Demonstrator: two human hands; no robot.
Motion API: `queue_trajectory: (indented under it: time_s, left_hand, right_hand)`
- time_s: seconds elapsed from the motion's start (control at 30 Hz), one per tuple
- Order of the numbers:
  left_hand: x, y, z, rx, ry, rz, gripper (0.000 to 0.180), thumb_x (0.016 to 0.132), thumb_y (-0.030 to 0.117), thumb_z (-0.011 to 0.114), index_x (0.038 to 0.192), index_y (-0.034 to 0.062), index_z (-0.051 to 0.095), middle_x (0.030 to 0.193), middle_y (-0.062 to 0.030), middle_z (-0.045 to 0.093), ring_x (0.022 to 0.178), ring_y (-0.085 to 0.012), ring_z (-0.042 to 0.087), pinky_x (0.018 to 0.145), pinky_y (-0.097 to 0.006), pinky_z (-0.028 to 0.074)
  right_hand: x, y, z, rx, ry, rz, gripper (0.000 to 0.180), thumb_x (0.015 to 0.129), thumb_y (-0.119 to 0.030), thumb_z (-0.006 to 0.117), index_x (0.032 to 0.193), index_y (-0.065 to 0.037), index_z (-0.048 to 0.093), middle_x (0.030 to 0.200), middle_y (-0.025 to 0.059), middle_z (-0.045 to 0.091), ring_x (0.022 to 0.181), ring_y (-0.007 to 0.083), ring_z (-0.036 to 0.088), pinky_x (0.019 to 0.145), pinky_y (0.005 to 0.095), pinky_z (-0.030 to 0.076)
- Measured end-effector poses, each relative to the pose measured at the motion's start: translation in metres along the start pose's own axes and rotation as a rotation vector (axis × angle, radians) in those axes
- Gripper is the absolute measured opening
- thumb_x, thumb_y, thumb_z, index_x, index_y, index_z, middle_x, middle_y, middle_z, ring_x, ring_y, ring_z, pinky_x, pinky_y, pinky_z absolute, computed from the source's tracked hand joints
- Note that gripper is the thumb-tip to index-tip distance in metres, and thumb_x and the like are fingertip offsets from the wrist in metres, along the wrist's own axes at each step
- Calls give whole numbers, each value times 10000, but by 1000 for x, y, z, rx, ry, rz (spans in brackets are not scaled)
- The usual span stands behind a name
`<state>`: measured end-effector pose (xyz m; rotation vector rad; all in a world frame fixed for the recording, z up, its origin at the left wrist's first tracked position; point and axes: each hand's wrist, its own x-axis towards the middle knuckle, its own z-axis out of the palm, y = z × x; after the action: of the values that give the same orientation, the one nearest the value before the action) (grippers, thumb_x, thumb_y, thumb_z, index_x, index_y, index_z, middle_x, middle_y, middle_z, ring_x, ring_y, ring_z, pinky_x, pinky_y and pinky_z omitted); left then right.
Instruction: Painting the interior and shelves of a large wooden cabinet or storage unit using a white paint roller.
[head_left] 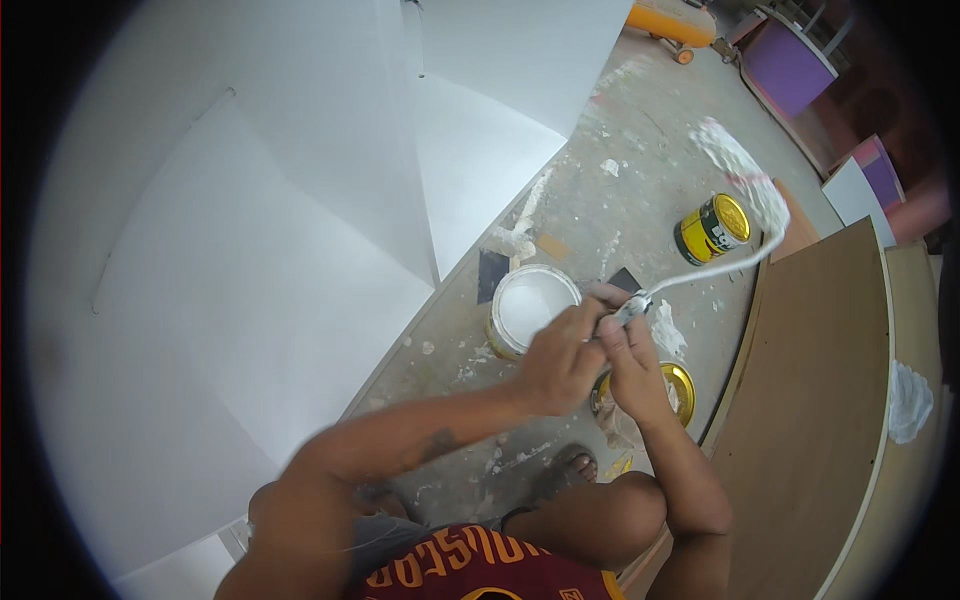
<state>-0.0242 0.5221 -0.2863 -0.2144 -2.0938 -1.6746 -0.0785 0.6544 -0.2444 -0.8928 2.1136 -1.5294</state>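
Both hands meet in front of me, above the floor and just right of an open paint bucket [533, 305] of white paint. My right hand [632, 365] is closed on a small metallic hose fitting [628, 309] at the end of a white hose [722, 268]. My left hand [563, 355] is slightly blurred and comes across from the left; its fingers are closed against the same spot, and what they grip is hidden. From the fitting the hose curves right, then back to a white bundled length. Beneath my right wrist stands a tin with a yellow rim [679, 392], partly covered.
Large white panels [330, 180] fill the left side. A closed yellow-and-black can [713, 229] stands on the paint-spotted floor [640, 150]. A curved brown board [815, 400] borders the right. An orange air compressor [672, 22] and purple furniture pieces [790, 68] are farther back.
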Motion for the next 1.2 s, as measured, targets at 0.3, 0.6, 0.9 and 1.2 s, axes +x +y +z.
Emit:
queue_trajectory:
  time_s: [0.3, 0.6, 0.9, 1.2]
  left_hand:
    - [-4, -115, -53, 443, 296, -539, 504, 986, 430, 586, 1243, -3, 553, 1120, -198, 635, 1064, -323, 615, 919, -425, 493]
    - [-24, -141, -75, -56, -208, -942, 734, 1016, 489, 458, 1493, -58, 349, 1017, -226, 678, 667, -247, 674, 620, -352, 554]
    - [-42, -187, -62, 474, -233, -651, 654, 965, 345, 457, 1438, -104, 399, 1138, -345, 647, 906, -420, 684, 832, -481, 536]
    - [1, -164, -133, 555, -498, -655, 628, 993, 459, 458, 1373, -39, 508, 1178, -319, 648, 1108, -433, 634, 971, -488, 488]
  right_hand:
    - [-19, 33, -64, 247, 548, 334, 371, 1073, -342, 476, 1311, -59, 511, 839, -14, 500, 631, 73, 506, 530, 233, 442]
    - [-52, 58, -84, -137, 443, 362, 337, 945, -98, 568, 1258, -35, 459, 813, 7, 504, 628, 105, 461, 578, 265, 424]
    - [-42, 29, -81, -701, 193, 330, 361, 892, -95, 602, 1245, -85, 523, 978, 129, 643, 802, 273, 620, 732, 381, 503]
    - [11, -54, -75, -1446, -318, 155, 409, 932, -213, 608, 1338, -207, 555, 1048, 69, 683, 931, 301, 690, 773, 457, 558]
